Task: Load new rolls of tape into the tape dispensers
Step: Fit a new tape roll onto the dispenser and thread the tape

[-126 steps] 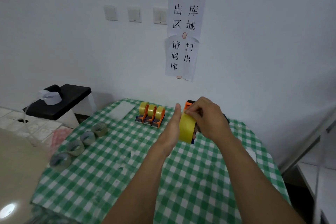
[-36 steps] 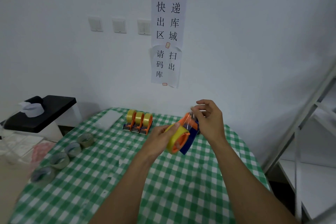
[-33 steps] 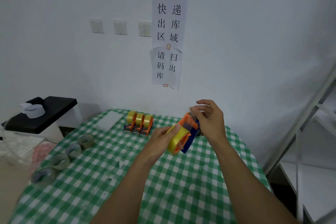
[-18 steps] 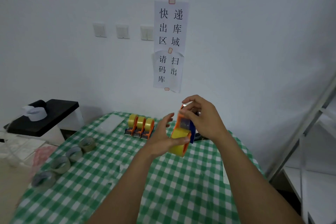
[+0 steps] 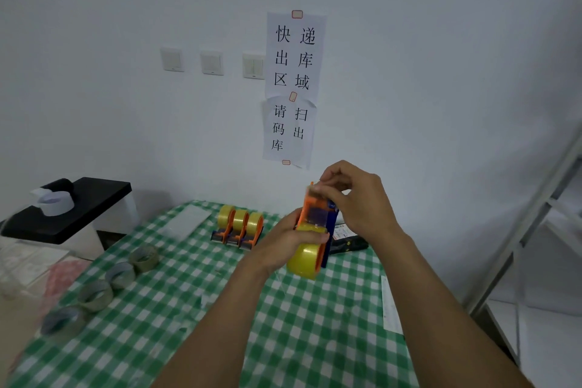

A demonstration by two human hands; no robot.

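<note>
I hold an orange and blue tape dispenser upright above the green checked table. A yellow tape roll sits in its lower end. My left hand grips the dispenser around the roll. My right hand pinches the tape end at the dispenser's top. Three loaded orange dispensers stand in a row at the back of the table.
Several used tape rolls lie along the table's left edge. A dark object with a label lies behind my hands. A black stand with a white roll is at the left. A metal shelf frame rises at the right.
The dispenser has gone from tilted to upright and a little higher. My right hand has moved to its top end, drawing the tape up over the front.
</note>
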